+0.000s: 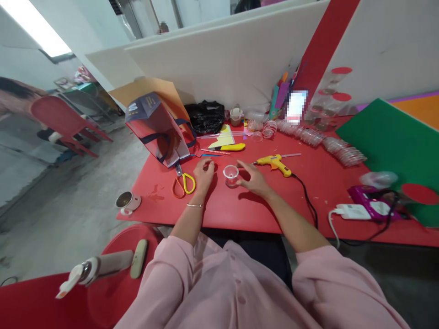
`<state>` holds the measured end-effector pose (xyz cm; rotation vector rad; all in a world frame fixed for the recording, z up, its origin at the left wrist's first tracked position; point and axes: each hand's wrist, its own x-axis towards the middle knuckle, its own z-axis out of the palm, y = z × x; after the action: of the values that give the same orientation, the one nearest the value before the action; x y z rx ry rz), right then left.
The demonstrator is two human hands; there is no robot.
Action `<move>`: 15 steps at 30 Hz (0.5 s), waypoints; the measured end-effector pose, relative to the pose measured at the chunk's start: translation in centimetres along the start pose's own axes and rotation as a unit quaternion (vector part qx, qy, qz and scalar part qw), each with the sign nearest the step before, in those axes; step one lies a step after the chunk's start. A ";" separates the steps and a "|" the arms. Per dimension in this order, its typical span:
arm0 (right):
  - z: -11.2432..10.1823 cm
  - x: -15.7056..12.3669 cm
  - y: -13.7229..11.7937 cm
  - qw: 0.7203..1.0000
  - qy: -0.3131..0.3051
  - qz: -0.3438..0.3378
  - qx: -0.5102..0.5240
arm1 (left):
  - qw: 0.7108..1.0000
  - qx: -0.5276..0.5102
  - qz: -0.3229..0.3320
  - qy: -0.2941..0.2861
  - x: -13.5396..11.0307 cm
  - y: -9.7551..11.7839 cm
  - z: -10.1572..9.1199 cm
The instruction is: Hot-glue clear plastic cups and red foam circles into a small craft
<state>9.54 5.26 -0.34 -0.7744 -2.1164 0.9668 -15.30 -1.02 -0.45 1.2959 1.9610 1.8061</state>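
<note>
A small clear plastic cup [231, 176] with a round rim stands upright on the red table in front of me. My right hand [254, 179] is beside it on the right, thumb and forefinger spread around that side; whether they touch it is hard to tell. My left hand [204, 173] rests to the cup's left, its fingers curled toward the thumb; anything small between them is hidden. Scissors [184, 183] with red and yellow handles lie left of this hand. To the right of my right hand lies a yellow glue gun [275, 163] with a clear stick in its back.
Behind my hands lie a yellow utility knife [231, 147] and rows of stacked clear cups [308, 135]. A paper bag [157, 128] stands back left, a mug [127, 201] at the left edge. A purple power strip [373, 205] and green board [387, 151] lie right. The glue gun's cord [308, 196] trails frontward.
</note>
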 end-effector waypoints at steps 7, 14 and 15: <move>-0.8 0.1 -0.2 0.995 0.075 -0.031 0.057 | 1.000 -0.007 -0.028 0.004 0.5 -1.8 0.7; -0.4 0.1 -1.4 0.995 0.082 -0.014 0.052 | 0.999 -0.014 -0.031 0.030 0.7 -0.9 0.7; -0.3 0.1 -1.4 0.995 0.088 -0.007 0.053 | 0.998 -0.032 -0.049 0.020 0.6 -0.7 0.8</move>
<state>9.42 4.69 1.00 -0.7608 -1.9022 0.9582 -15.47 0.06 -0.98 1.1323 1.9331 1.8450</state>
